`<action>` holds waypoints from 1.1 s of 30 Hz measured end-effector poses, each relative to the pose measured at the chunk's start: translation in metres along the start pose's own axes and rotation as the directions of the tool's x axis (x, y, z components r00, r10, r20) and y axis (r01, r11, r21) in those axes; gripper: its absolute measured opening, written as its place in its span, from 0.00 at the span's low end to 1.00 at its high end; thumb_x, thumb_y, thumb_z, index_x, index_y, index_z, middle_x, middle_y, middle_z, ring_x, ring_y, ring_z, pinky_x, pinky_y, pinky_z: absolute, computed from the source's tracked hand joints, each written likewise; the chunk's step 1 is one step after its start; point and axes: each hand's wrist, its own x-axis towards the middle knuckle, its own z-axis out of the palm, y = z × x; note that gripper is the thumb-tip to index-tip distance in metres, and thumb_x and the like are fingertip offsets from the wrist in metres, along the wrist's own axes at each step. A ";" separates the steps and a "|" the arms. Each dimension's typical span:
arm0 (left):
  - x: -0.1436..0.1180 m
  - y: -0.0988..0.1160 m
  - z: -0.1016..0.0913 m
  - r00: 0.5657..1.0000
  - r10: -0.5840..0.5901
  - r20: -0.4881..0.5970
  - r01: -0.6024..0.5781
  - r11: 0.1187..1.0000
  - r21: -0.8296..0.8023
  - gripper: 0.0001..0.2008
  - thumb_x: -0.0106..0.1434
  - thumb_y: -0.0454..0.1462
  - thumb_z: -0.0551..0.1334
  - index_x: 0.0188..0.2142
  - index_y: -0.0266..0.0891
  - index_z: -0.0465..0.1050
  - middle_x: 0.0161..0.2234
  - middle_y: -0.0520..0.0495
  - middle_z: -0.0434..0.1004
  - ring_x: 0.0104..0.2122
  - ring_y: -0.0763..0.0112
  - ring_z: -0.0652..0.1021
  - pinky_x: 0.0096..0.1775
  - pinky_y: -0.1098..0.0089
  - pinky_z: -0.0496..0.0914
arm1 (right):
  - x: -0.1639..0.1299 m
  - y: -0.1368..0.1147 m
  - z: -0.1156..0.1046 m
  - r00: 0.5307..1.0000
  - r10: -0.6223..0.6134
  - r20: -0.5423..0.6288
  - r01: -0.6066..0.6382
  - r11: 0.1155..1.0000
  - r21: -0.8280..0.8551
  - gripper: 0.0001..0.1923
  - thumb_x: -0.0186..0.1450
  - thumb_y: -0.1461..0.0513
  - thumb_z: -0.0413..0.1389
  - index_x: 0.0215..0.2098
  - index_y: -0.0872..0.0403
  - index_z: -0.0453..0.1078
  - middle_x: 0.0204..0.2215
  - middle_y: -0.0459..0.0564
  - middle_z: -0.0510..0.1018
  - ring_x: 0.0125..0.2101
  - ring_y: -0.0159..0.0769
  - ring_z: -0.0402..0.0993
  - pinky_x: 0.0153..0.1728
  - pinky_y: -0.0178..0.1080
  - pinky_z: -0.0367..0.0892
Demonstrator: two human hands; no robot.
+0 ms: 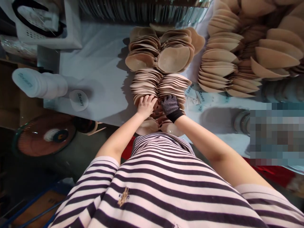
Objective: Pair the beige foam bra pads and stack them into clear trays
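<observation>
A row of beige stick-on bras [174,83], nested cup against cup, runs down the table towards my body. On the near part of this row, my left hand [146,105] is bare, its fingers curled over the edge of a left cup near the centre join. Beside it, my right hand [170,106] wears a black dotted glove with bare fingertips. Its fingers bend round the inner edge of a right cup, close to the same join. The fingertips of both hands are partly hidden among the cups. More bras [169,128] lie between my hands and my striped shirt.
Beyond the row stands another bra stack [175,58]. Large piles of cups [219,66] fill the right. Round white printed discs [79,100] and a toppled stack of them [35,84] lie left. A white basket [73,28] stands at the back; a fan [45,134] is below left.
</observation>
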 end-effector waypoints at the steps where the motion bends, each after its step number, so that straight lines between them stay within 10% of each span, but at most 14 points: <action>1: -0.001 0.000 0.000 1.000 0.023 -0.004 -0.023 1.000 -0.004 0.26 0.65 0.35 0.60 0.63 0.44 0.65 0.65 0.38 0.63 0.64 0.50 0.61 0.63 0.51 0.53 | 0.002 0.000 0.000 1.000 0.011 0.017 -0.011 1.000 0.000 0.21 0.72 0.69 0.42 0.51 0.71 0.74 0.49 0.78 0.76 0.53 0.57 0.69 0.55 0.55 0.61; 10: 0.006 0.002 0.000 0.969 0.166 0.184 -0.171 0.985 0.010 0.13 0.66 0.35 0.59 0.44 0.38 0.82 0.44 0.34 0.78 0.51 0.52 0.74 0.56 0.53 0.60 | 0.010 -0.002 0.010 0.980 -0.075 0.183 0.054 0.991 0.121 0.13 0.69 0.65 0.52 0.43 0.60 0.79 0.44 0.60 0.83 0.43 0.45 0.78 0.46 0.41 0.70; 18: 0.020 -0.011 -0.005 0.896 0.071 0.438 0.012 0.983 -0.183 0.11 0.63 0.39 0.61 0.41 0.47 0.83 0.42 0.46 0.83 0.43 0.62 0.79 0.40 0.69 0.69 | 0.004 0.004 0.015 0.976 -0.069 0.208 0.013 0.966 0.259 0.14 0.69 0.62 0.55 0.49 0.55 0.79 0.47 0.59 0.82 0.45 0.43 0.78 0.45 0.36 0.68; 33: 0.022 -0.015 0.003 0.901 0.034 0.432 0.087 0.963 -0.257 0.09 0.59 0.41 0.64 0.36 0.47 0.84 0.37 0.47 0.84 0.38 0.62 0.79 0.35 0.68 0.66 | 0.009 -0.001 0.015 0.964 -0.092 0.250 0.007 0.947 0.320 0.14 0.69 0.60 0.55 0.47 0.55 0.80 0.45 0.59 0.83 0.44 0.46 0.79 0.45 0.38 0.70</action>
